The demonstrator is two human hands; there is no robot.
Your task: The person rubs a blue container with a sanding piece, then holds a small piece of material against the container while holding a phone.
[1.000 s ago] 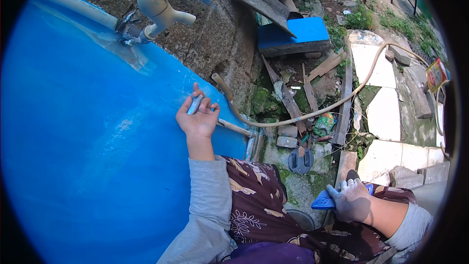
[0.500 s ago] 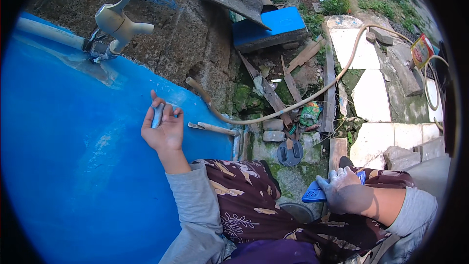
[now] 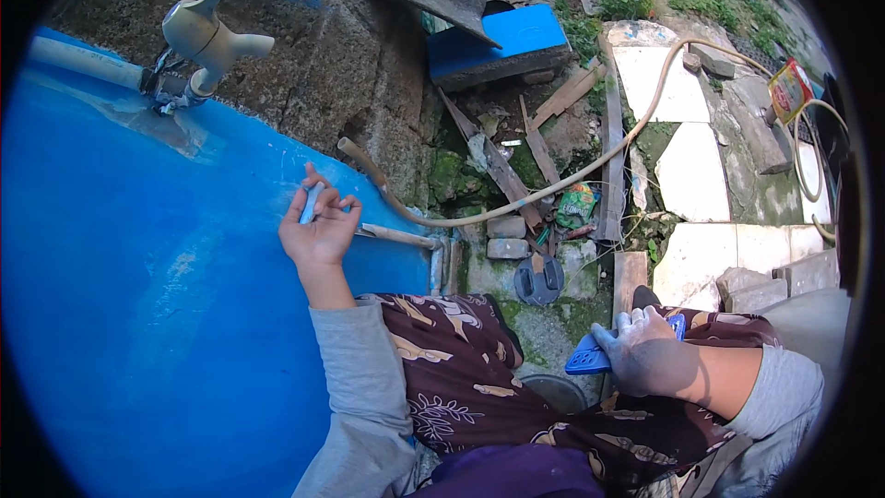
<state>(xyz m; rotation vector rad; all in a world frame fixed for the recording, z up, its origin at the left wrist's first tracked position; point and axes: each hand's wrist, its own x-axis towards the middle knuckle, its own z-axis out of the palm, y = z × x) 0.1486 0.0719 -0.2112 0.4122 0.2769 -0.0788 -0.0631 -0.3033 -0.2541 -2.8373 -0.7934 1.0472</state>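
Note:
My left hand [image 3: 320, 238] is raised in front of a blue painted wall [image 3: 166, 332], palm turned up. Its curled fingers pinch a small pale-blue piece, stick-like in shape [image 3: 312, 203]; I cannot make out what kind of thing it is. Over my lap at the right, my right hand [image 3: 641, 350], grey with dust, grips a flat blue plastic object with small holes at one end [image 3: 588, 359]. The hand covers its middle, and its other end shows beyond my fingers.
A tap [image 3: 207, 32] juts from a pipe at the upper left. A beige hose [image 3: 516, 212] crosses the ground. Beyond lie a blue-topped block [image 3: 498, 46], wooden planks [image 3: 610, 166], a grey round lid [image 3: 538, 280], a green packet [image 3: 577, 205] and broken white tiles [image 3: 691, 175].
My left hand has shifted slightly right along the wall, still pinching the small piece. The whole view has moved a little. My right hand keeps its hold on the blue object.

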